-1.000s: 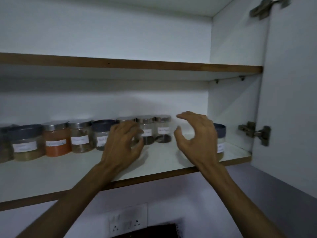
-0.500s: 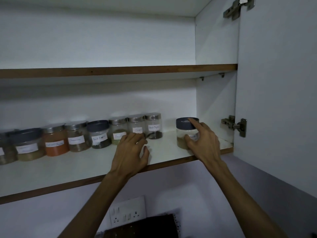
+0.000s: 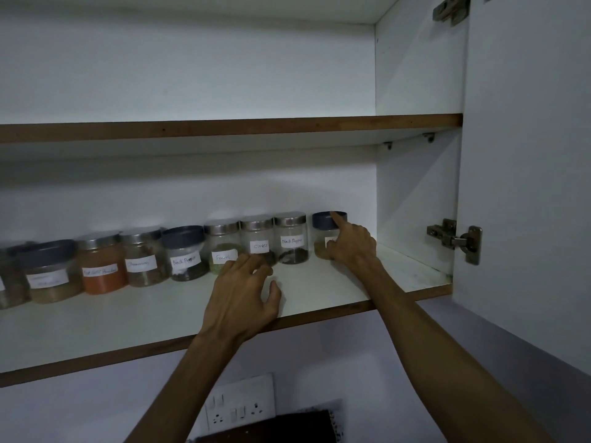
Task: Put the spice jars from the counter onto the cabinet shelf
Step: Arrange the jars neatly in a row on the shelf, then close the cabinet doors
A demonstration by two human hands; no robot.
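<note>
My right hand [image 3: 351, 244] gripped the blue-lidded jar [image 3: 326, 233] at the row's right end on the cabinet shelf [image 3: 96, 327]; left hand [image 3: 243, 295] empty, fingers spread. I judged it light, hard, slippery: hold the sides

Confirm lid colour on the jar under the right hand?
Dark blue-grey lid, unlike the silver lids beside it. The right hand touches that jar; head view.
</note>
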